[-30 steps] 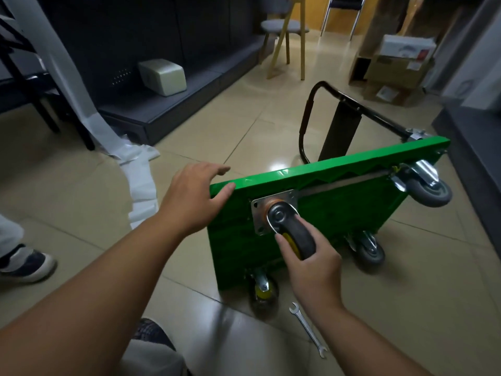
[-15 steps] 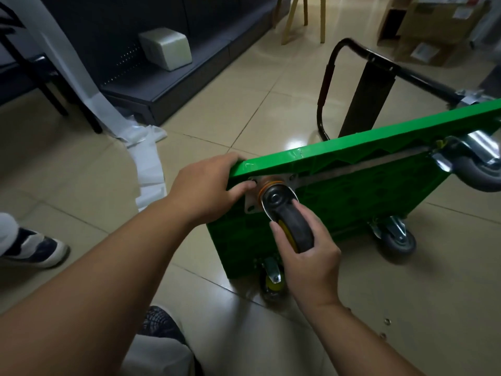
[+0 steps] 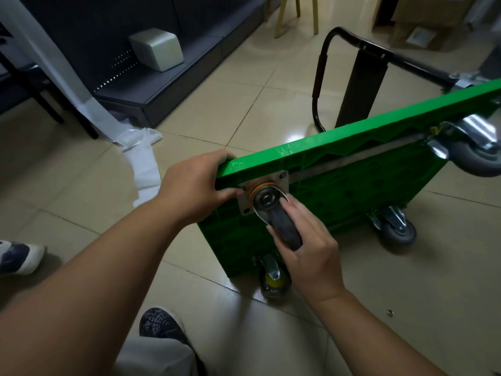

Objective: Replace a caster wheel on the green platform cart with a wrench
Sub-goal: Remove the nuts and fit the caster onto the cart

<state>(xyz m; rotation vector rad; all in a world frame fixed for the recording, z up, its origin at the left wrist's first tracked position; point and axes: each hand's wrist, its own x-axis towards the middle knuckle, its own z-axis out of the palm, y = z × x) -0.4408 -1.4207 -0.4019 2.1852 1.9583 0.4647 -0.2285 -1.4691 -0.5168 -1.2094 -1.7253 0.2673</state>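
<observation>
The green platform cart (image 3: 352, 169) is standing tipped on edge at centre frame. The left hand (image 3: 195, 185) is gripping its upper corner; the right hand (image 3: 306, 251) is wrapping the caster wheel (image 3: 284, 226) against its mounting plate (image 3: 245, 202). Bolts seem unfastened; no wrench is showing, so tightening is remaining.

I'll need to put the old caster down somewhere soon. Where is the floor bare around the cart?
Bare tile lies right of the right hand, below the grey caster, apart from one small washer. More lies between the white sheet and the cart handle. Crowded under the green cart by the yellow-hubbed caster.
</observation>
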